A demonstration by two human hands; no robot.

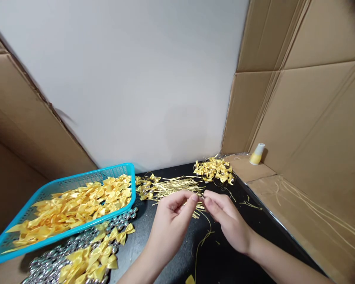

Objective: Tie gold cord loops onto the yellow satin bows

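Note:
My left hand (177, 217) and my right hand (226, 221) meet fingertip to fingertip over the black tabletop (171, 252). Each pinches thumb against forefinger. A small, thin, dark piece (201, 195) shows between the fingertips, too small to name. Beneath the hands a thin gold cord (208, 230) runs down toward the front edge; whether it is held is unclear. Just behind lies a bundle of gold twist ties (177, 185), partly hidden by my fingers. A yellow ribbon bow (190, 280) is cut off at the bottom of the view.
On the left stands a blue basket (133, 185) of yellow bows. Silver beads (47, 260) and loose bows (91, 262) lie before it. A pile of bows with silver beads (214, 169) sits behind my right hand. Cardboard walls and a white-and-yellow cone (257, 154) are at right.

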